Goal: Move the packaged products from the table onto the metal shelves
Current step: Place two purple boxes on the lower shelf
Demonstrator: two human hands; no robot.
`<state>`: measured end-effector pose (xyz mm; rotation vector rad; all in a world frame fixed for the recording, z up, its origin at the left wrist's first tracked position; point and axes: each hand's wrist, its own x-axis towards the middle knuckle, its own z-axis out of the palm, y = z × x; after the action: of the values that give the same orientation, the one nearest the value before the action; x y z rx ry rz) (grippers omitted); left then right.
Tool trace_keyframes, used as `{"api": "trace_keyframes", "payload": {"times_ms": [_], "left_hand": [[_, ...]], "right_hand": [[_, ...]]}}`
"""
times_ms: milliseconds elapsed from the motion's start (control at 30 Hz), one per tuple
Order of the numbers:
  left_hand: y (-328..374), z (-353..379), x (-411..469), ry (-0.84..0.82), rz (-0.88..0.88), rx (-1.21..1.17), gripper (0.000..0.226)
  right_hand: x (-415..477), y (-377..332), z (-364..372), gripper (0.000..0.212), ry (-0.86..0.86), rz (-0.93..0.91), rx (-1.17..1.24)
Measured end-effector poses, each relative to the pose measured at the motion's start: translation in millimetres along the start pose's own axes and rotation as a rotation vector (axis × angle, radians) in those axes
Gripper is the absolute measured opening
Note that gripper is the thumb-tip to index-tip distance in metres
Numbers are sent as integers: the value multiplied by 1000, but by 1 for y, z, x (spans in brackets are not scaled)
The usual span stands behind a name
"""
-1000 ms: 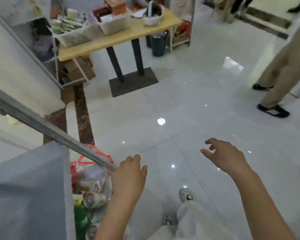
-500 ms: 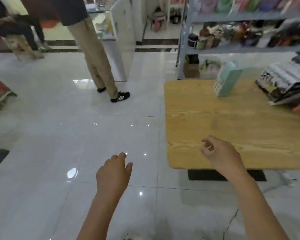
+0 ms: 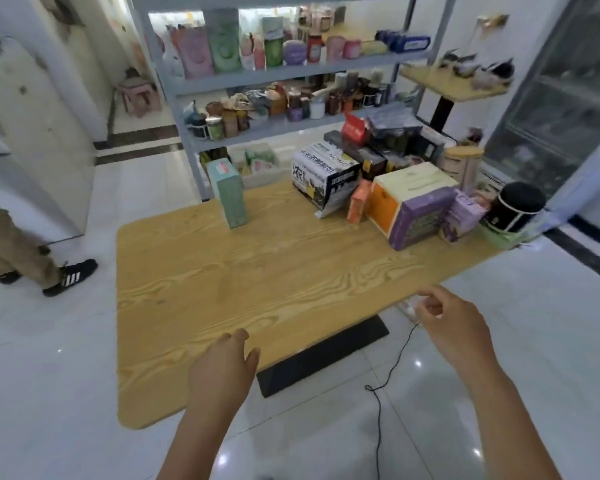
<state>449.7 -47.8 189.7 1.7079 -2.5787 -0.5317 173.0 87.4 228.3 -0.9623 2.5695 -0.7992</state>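
Bystander's legs (image 3: 18,247) far L on floor; L hand (image 3: 222,372) over surface (image 3: 257,282) near edge, fingers relaxed, empty; teal box (image 3: 227,192) upright, alone nr far edge; metal shelves (image 3: 291,77) behind, stocked; packaged products (image 3: 409,199) bunched at surface's far-R corner; R hand (image 3: 454,323) just off near-R edge, fingers loosely curled, holding nothing.

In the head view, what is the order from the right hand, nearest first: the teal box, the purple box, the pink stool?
1. Purple box, on the right part of the table, ahead of the right hand.
2. Teal box, upright near the table's far left edge.
3. Pink stool, on the floor, far back on the left.
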Motion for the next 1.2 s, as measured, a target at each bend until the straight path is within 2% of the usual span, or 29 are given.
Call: {"api": "trace_keyframes", "payload": {"times_ms": [167,467,567,800,967,1200], "left_hand": [[46,10,43,-37,65,29,37],[129,34,165,-133,137,36,35],[169,39,208,-176,212,29,36],[249,41,268,-186,319,18,48],[303,55,295,-193,282,-64,57],[380,73,317,-39,219,-126,53]], "right_hand": [[36,36,-18,13,52,74,38],[151,71,-34,21,95,203,-3],[185,82,-43,21,155,225,8],[234,114,-53,26,206,323,33],[292,134,-65,32,203,297,4],[393,164,-58,32,53,139,-91]]}}
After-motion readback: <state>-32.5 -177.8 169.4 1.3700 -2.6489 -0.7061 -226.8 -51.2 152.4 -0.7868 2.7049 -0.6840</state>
